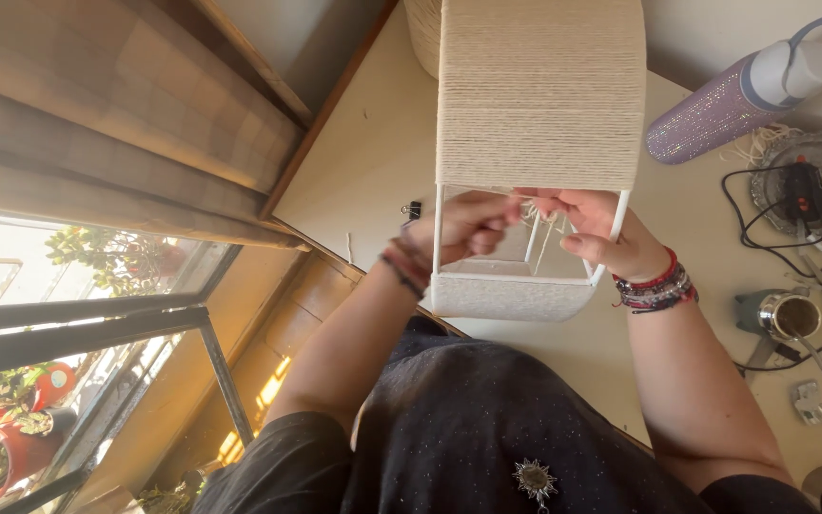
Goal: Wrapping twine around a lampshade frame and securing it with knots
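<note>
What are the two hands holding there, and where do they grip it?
Both the left hand and right hand pinch cream cord at the lower edge of the wound section on a white wire frame.

Both forearms rise from the bottom of the view toward 12 o'clock and come close together. The left hand (468, 224) is curled, its fingers pinched toward 3 o'clock. The right hand (601, 233) faces it, fingers bent, thumb out, fingertips almost meeting.
</note>
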